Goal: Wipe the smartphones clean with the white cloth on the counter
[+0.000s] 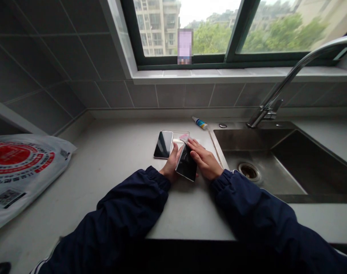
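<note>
My left hand [171,164] grips a black smartphone [186,163] from below at its left side, tilting it up off the counter. My right hand [204,160] lies across the phone's right edge, with its fingertips close to a small pink tab [184,137]. A second smartphone [163,144] lies face up on the counter just left of my left hand, its dark screen showing. Behind the hands is a clear plastic sleeve [180,136], partly hidden by the tab and fingers.
A small white and blue tube [200,123] lies at the back of the stone counter [119,160]. A steel sink [256,160] with a chrome faucet [287,80] lies to the right. A white printed plastic bag [22,171] lies at the left.
</note>
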A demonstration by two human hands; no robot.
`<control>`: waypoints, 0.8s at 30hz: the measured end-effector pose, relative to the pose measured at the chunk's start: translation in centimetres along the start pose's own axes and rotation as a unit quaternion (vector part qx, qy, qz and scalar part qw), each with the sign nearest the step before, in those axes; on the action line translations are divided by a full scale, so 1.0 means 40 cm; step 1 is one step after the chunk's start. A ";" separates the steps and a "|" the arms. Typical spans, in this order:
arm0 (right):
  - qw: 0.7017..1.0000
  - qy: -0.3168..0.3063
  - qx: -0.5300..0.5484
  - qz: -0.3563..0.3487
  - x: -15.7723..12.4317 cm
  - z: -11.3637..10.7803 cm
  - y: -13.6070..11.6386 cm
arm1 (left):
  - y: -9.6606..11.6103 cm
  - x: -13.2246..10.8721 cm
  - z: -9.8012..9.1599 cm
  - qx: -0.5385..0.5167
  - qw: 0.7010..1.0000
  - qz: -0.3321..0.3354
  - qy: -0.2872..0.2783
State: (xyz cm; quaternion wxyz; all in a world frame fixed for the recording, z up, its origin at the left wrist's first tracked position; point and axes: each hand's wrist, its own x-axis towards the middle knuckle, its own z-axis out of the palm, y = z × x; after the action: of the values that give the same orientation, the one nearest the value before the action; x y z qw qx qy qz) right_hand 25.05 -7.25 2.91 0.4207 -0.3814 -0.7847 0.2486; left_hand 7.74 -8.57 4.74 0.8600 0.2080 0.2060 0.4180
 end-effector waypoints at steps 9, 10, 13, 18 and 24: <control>0.989 -0.080 0.049 -0.118 -0.013 -0.014 -0.067 | -0.011 0.015 0.003 -0.081 0.995 -0.002 0.050; 0.988 -0.083 0.052 -0.116 -0.014 -0.014 -0.070 | -0.011 0.014 0.006 -0.084 0.995 -0.002 0.055; 0.989 -0.081 0.061 -0.110 -0.013 -0.016 -0.073 | -0.008 0.014 0.008 -0.083 0.995 -0.008 0.054; 0.988 -0.076 0.077 -0.114 -0.008 -0.015 -0.069 | -0.009 0.021 -0.008 -0.066 0.997 -0.007 0.045; 0.991 -0.060 0.064 -0.100 -0.008 -0.010 -0.060 | -0.012 0.026 -0.028 -0.070 0.997 -0.006 0.012</control>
State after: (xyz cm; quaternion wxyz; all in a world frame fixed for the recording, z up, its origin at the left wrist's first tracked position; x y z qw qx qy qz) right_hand 24.58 -8.87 4.68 0.4187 -0.2576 -0.8254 0.2776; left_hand 8.03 -7.82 3.36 0.8723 0.1411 0.1884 0.4286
